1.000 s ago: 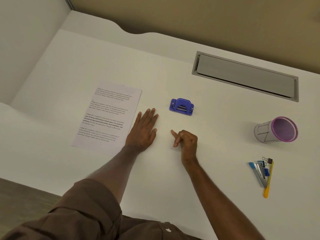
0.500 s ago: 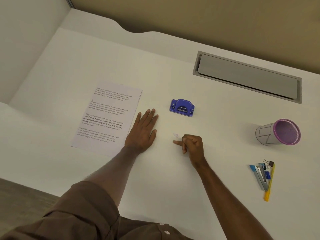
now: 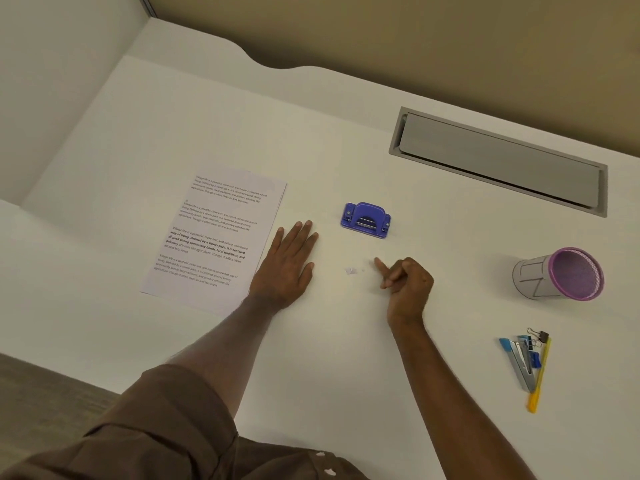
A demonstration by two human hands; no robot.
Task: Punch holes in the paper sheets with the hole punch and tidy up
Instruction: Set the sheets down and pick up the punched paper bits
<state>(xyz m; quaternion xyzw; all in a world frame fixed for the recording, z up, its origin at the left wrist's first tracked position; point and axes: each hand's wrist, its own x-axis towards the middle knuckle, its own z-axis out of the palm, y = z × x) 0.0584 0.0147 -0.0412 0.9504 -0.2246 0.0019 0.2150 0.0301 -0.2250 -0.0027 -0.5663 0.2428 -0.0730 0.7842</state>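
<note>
Nearest the front edge of the white worktop [image 3: 329, 393], toward its right side, lie a blue-and-silver stapler [image 3: 519, 362], a black binder clip [image 3: 538, 337] and a yellow pen [image 3: 538, 379], bunched together. Farther in, the right hand [image 3: 407, 285] rests on the worktop with its fingers curled and one finger stretched out, holding nothing. Just beyond that fingertip lie small white paper bits [image 3: 351, 270]. The left hand [image 3: 289, 265] lies flat, fingers straight, its wrist edge over the right margin of the printed white paper sheets [image 3: 211, 233]. A purple-rimmed mesh pen cup [image 3: 561, 275] lies tipped over near the right edge. The blue plastic hole punch [image 3: 366, 220] stands mid-worktop, beyond both hands. A grey cable hatch [image 3: 498, 161] sits by the far edge.
</note>
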